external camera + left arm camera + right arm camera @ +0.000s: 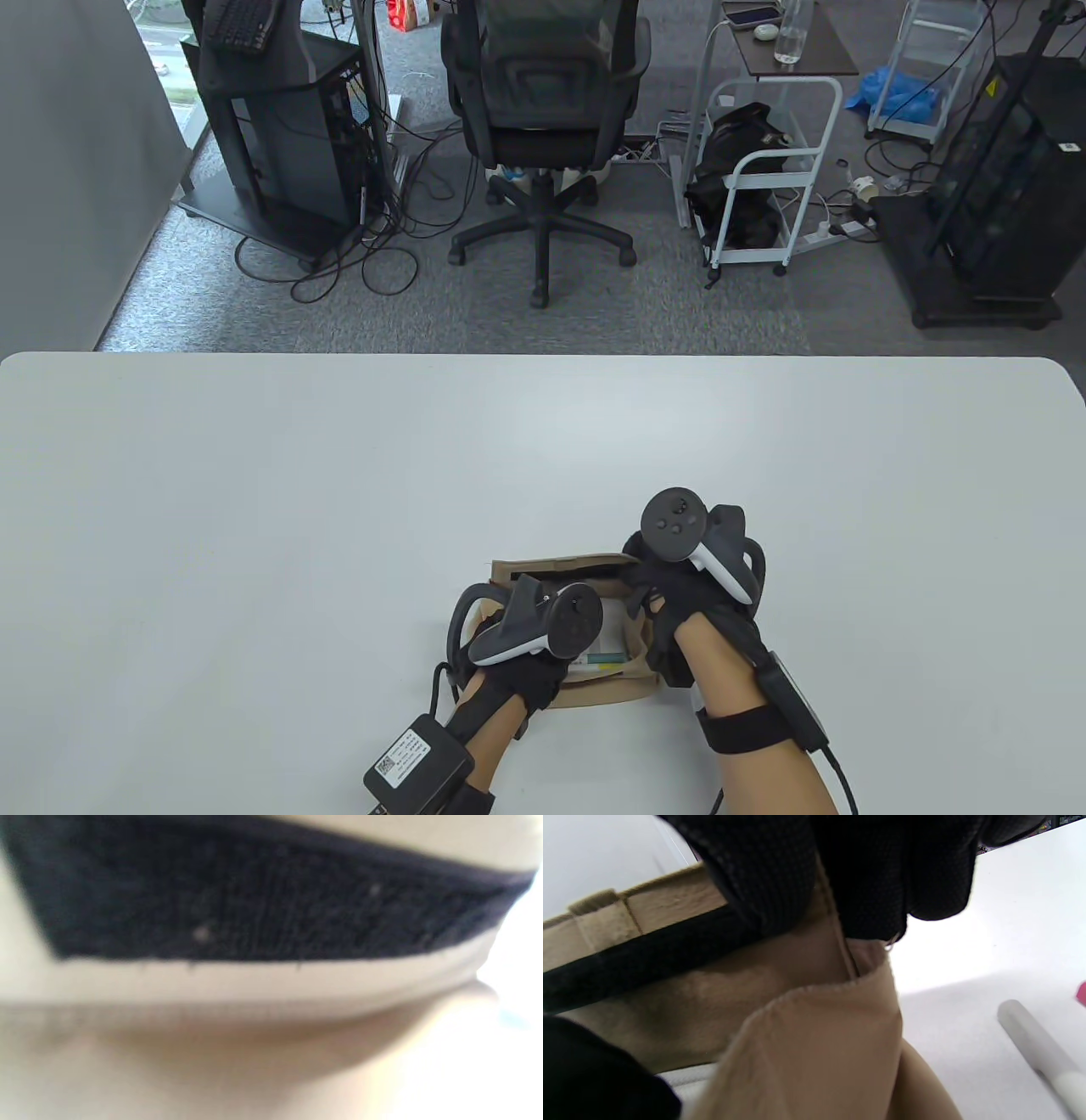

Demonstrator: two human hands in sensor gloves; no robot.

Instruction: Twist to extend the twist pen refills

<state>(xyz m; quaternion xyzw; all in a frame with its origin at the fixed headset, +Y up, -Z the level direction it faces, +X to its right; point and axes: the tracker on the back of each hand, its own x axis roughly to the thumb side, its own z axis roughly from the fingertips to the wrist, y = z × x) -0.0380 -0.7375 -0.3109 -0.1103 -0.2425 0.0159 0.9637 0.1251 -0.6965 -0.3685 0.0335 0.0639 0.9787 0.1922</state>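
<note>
We've got both hands at the cardboard box, right hand pinching its flap, left hand grip unclear; next, grab 1 pen.

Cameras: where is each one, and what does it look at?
Table view: above the table, looking down; shows left hand, right hand, brown box.
Left wrist view: pressed close, blurred; only dark fabric and tan surface.
Right wrist view: beside the brown box; gloved fingers on its edge, grey pen on the table.
Shared: table and right wrist views show the box.
</note>
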